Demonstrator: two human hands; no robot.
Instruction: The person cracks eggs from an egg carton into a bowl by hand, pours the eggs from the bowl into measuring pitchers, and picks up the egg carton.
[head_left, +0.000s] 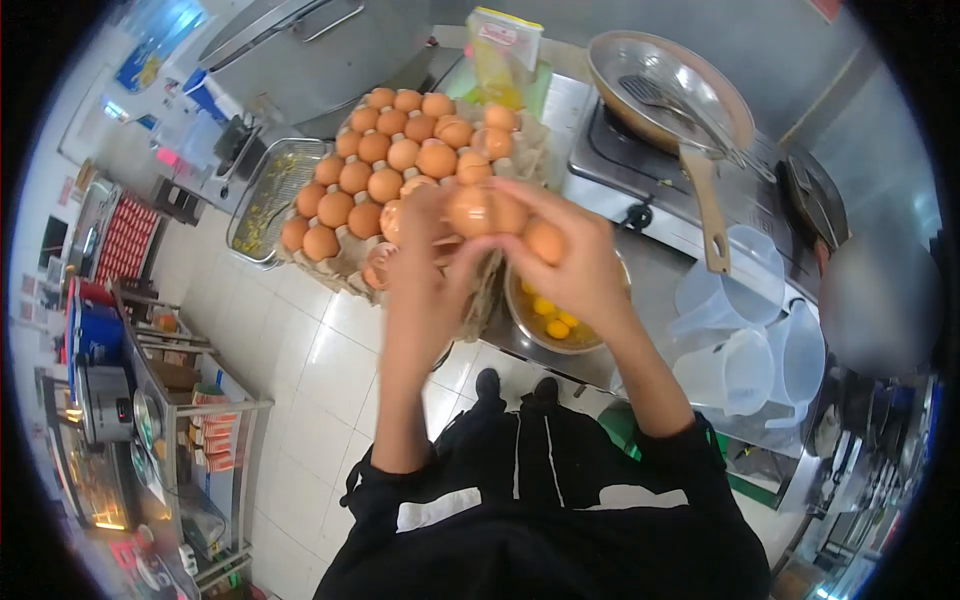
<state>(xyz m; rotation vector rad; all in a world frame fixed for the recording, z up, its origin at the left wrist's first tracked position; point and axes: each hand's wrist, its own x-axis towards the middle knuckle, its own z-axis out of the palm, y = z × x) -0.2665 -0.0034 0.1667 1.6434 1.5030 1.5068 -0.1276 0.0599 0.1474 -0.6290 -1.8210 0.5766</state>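
Both hands meet over the near right edge of a cardboard tray (345, 265) filled with several brown eggs (384, 185). Between their fingertips is a brown egg (472, 211), with shiny wet spots. My left hand (425, 250) has its fingers closed on the egg's left side. My right hand (570, 250) grips from the right, and another brown egg (545, 242) rests in its palm. Below the right hand, partly covered by it, a metal bowl (575, 349) holds several yellow yolks (557, 328). Open shells (380, 265) lie at the tray's near edge.
A stove (630, 165) carries a frying pan (620, 60) with utensils. Clear plastic jugs (735, 375) stand at the right. A wire-mesh tray (275, 200) is at the left, a big metal pot (310, 70) behind. A plastic bag (500, 60) stands beyond the eggs.
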